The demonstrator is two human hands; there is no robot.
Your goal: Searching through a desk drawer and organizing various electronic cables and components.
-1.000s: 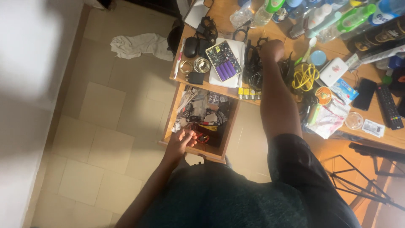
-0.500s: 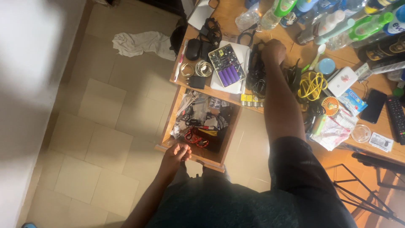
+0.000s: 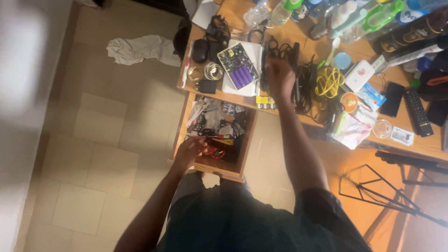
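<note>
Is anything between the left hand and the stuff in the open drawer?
Nothing visible: the left hand is already at the open drawer, over its red item. The right hand is on the black cables.

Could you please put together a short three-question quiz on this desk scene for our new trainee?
1. True or false: the wooden drawer under the desk is pulled open.
2. Which hand is at the drawer's front edge? A) left hand B) right hand
3. Fill in: the coiled cable to the right of the right hand is ____ in colour.

Key: 1 true. 2 A; the right hand is up on the desk among black cables. 3 yellow.
</note>
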